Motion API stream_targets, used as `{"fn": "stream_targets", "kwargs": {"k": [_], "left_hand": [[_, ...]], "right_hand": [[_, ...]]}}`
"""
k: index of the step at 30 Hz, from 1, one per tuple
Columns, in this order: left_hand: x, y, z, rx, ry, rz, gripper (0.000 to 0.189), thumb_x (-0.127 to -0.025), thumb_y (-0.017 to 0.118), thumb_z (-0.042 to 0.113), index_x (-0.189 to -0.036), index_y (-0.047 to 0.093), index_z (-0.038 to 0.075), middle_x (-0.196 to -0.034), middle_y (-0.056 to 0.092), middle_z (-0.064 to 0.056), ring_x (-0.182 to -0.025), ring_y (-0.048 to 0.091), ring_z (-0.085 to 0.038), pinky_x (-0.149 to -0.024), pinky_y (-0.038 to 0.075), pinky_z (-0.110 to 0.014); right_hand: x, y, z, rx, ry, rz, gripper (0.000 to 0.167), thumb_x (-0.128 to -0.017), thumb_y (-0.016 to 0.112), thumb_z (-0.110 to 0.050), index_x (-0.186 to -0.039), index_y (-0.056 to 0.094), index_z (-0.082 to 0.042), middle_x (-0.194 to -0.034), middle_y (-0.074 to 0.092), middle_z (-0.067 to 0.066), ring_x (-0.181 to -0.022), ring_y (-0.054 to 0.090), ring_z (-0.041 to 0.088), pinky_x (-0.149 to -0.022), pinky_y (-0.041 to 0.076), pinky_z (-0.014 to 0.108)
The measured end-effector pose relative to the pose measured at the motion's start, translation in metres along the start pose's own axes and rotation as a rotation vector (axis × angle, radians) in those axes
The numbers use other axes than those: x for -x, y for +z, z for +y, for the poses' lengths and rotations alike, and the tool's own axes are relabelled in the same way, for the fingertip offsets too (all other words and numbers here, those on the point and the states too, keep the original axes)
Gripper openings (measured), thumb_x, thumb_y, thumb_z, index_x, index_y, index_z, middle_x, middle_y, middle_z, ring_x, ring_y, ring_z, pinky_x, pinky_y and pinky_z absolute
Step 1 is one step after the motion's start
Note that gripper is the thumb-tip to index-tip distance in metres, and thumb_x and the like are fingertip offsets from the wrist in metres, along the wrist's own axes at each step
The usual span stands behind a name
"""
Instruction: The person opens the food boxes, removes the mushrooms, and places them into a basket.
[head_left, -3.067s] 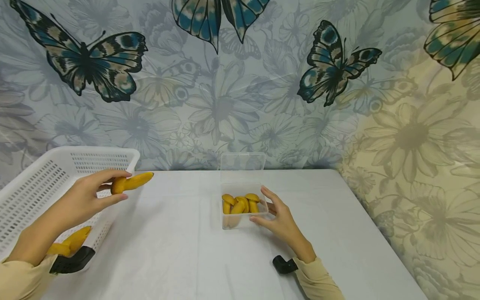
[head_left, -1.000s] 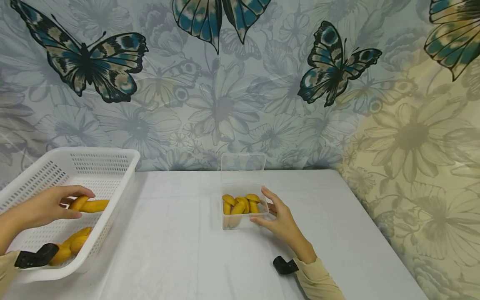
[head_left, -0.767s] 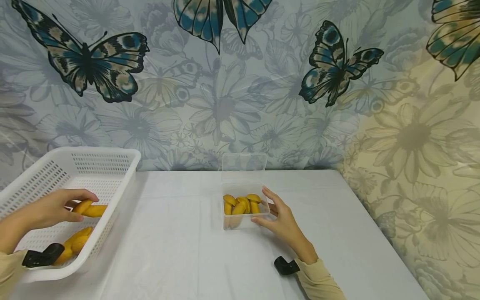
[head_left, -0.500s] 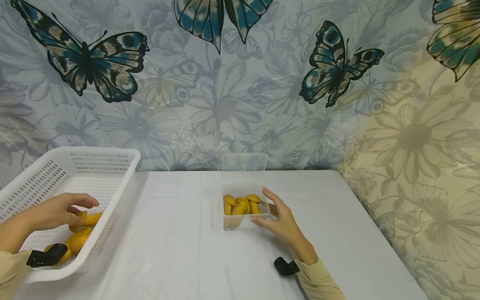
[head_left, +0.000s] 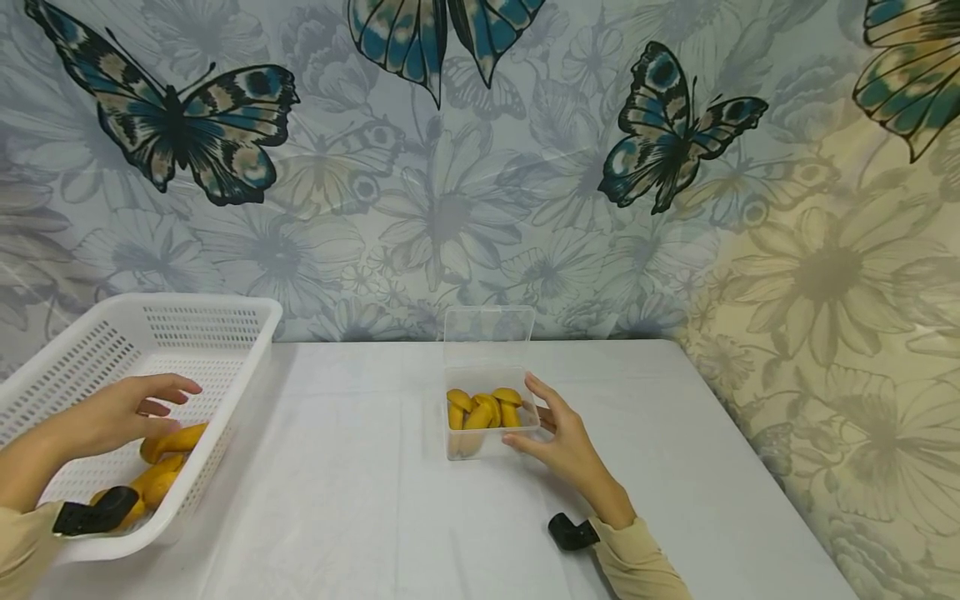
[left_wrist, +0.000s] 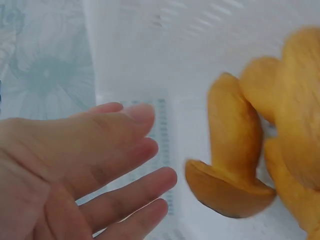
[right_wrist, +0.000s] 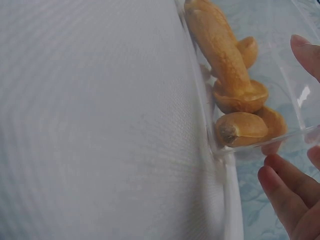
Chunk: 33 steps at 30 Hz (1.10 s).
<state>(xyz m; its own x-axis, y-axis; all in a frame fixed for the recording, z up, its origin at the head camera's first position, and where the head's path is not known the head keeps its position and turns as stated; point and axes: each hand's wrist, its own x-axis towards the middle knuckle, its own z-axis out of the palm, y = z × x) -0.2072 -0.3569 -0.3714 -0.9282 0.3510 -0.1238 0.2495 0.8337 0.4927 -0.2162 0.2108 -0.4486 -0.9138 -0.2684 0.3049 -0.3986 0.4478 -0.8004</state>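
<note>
In the head view my left hand (head_left: 123,414) is inside the white basket (head_left: 272,325), its fingers spread and holding nothing. Just below it lies a yellow mushroom (head_left: 176,442); the left wrist view shows this mushroom (left_wrist: 234,135) lying apart from the fingertips. More yellow mushrooms (head_left: 159,482) lie nearer the basket's front, partly behind the black wrist camera. My right hand (head_left: 562,442) holds the right front corner of a small clear plastic box (head_left: 468,447), thumb at the front wall and fingers along the side. Several yellow mushrooms (right_wrist: 220,50) are in that box.
The box's clear lid (head_left: 487,323) stands raised at its back. A white cloth covers the table (head_left: 337,483) between basket and box. Behind it hangs a butterfly-patterned backdrop (head_left: 450,208). A black wrist camera (head_left: 570,531) sticks out from the right sleeve.
My left hand carried a mushroom from outside the basket back into it, lowered it nearer the other mushrooms and let go. The fingers have since lifted and spread. The right hand has stayed put.
</note>
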Motion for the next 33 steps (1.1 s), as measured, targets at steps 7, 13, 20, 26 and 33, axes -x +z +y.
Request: {"fn": "stream_targets", "kwargs": {"k": [7, 13, 20, 26, 33], "left_hand": [[-0.006, -0.004, 0.025, -0.028, 0.021, 0.076, 0.043, -0.092, 0.069, 0.01, -0.13, 0.055, -0.004, -0.126, 0.058, -0.033, -0.101, 0.064, -0.046, -0.076, 0.058, -0.053], [-0.009, -0.009, 0.05, -0.056, 0.036, 0.118, 0.042, -0.094, 0.068, 0.015, -0.131, 0.057, 0.0, -0.127, 0.06, -0.029, -0.104, 0.064, -0.044, -0.079, 0.057, -0.055], [-0.013, -0.01, 0.076, -0.057, 0.064, 0.167, 0.043, -0.094, 0.068, 0.019, -0.133, 0.058, 0.005, -0.126, 0.063, -0.026, -0.107, 0.065, -0.043, -0.087, 0.054, -0.059], [-0.017, -0.006, 0.096, -0.035, 0.087, 0.186, 0.042, -0.094, 0.069, 0.019, -0.133, 0.059, 0.006, -0.126, 0.064, -0.023, -0.106, 0.066, -0.037, -0.087, 0.056, -0.054], [-0.019, -0.003, 0.114, -0.033, 0.121, 0.213, 0.039, -0.094, 0.069, 0.018, -0.13, 0.061, 0.007, -0.122, 0.067, -0.019, -0.103, 0.067, -0.034, -0.088, 0.056, -0.053]], "right_hand": [[0.0, 0.0, 0.003, -0.003, -0.001, 0.0, 0.091, -0.079, 0.084, -0.019, -0.154, 0.033, -0.02, -0.159, 0.034, 0.014, -0.13, 0.055, 0.037, -0.103, 0.051, 0.043], [-0.001, -0.001, 0.002, 0.0, -0.009, 0.0, 0.091, -0.079, 0.084, -0.019, -0.154, 0.033, -0.018, -0.159, 0.034, 0.016, -0.13, 0.055, 0.037, -0.104, 0.05, 0.042], [0.0, 0.0, -0.001, 0.003, -0.008, -0.001, 0.093, -0.078, 0.085, -0.02, -0.155, 0.033, -0.018, -0.159, 0.034, 0.018, -0.13, 0.055, 0.038, -0.103, 0.051, 0.042], [0.0, 0.0, 0.0, 0.003, -0.006, 0.0, 0.093, -0.078, 0.085, -0.019, -0.155, 0.032, -0.018, -0.158, 0.034, 0.018, -0.129, 0.056, 0.037, -0.102, 0.051, 0.043], [0.0, 0.0, 0.0, -0.007, -0.002, -0.001, 0.092, -0.079, 0.084, -0.019, -0.155, 0.033, -0.018, -0.159, 0.034, 0.017, -0.129, 0.056, 0.037, -0.103, 0.051, 0.042]]}}
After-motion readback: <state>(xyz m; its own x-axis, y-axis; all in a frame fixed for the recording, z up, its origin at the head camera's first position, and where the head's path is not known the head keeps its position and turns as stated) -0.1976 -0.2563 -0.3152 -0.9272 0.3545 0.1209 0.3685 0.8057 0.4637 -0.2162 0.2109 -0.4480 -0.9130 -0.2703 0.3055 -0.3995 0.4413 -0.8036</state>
